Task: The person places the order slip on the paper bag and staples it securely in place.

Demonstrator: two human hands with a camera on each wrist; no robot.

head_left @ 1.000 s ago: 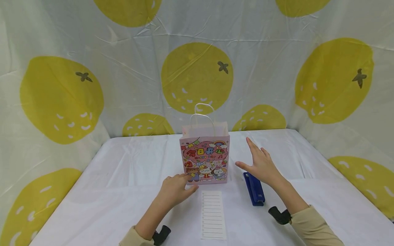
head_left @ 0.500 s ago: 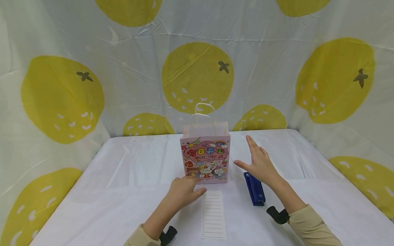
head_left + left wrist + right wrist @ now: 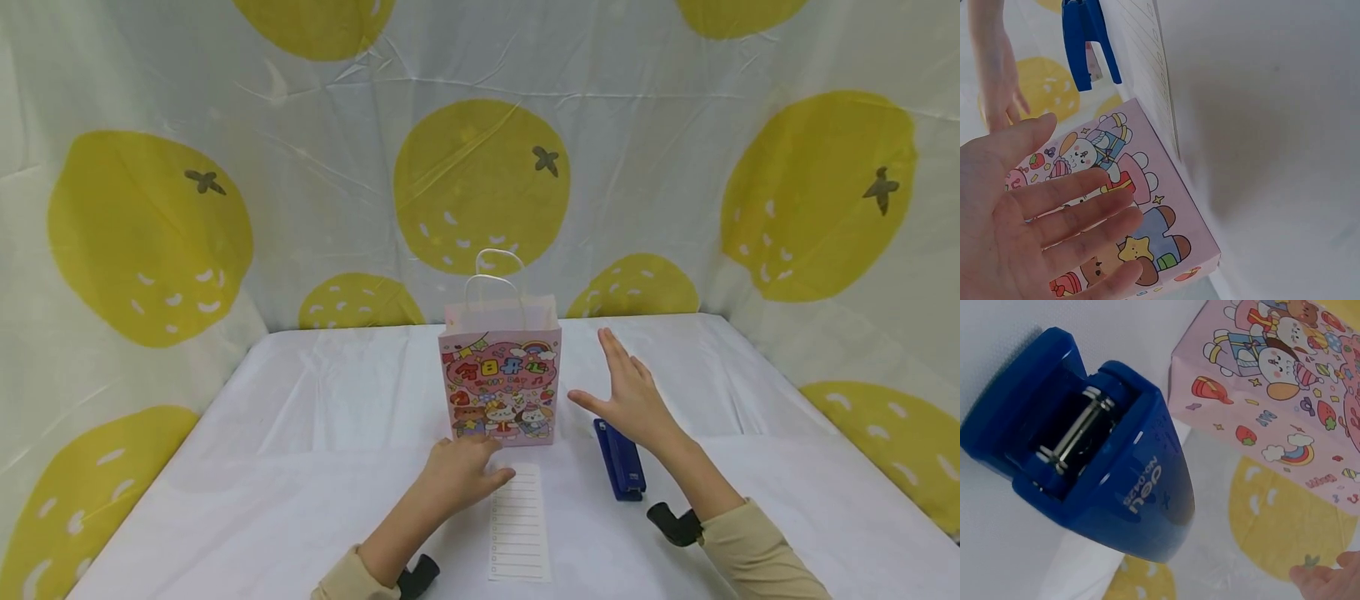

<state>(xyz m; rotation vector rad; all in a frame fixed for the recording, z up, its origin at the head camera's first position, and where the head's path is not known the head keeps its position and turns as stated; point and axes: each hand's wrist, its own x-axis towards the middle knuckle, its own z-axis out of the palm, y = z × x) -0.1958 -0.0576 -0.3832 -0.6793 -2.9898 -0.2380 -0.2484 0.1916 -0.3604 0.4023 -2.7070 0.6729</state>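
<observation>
My left hand (image 3: 461, 477) hovers palm down with relaxed fingers, over the top end of a lined checklist paper (image 3: 519, 533) and in front of the bag's lower edge. In the left wrist view its fingers (image 3: 1079, 219) are spread and hold nothing. A pink paper gift bag (image 3: 501, 387) with cartoon animals and white twisted handles stands upright at the middle. My right hand (image 3: 633, 400) is raised to the right of the bag, fingers extended, thumb apart. Below it lies a blue stapler (image 3: 621, 462), shown large in the right wrist view with "deli" printed on it (image 3: 1129, 469).
A white cloth (image 3: 337, 483) covers the table. Behind and at both sides hangs a white curtain (image 3: 322, 192) with yellow lemon prints. Black wrist camera mounts (image 3: 673, 525) sit at both wrists, by the beige sleeves.
My left hand has slid right and slightly nearer, from the bag's lower left corner to the top of the checklist. My right hand has shifted only slightly left and up.
</observation>
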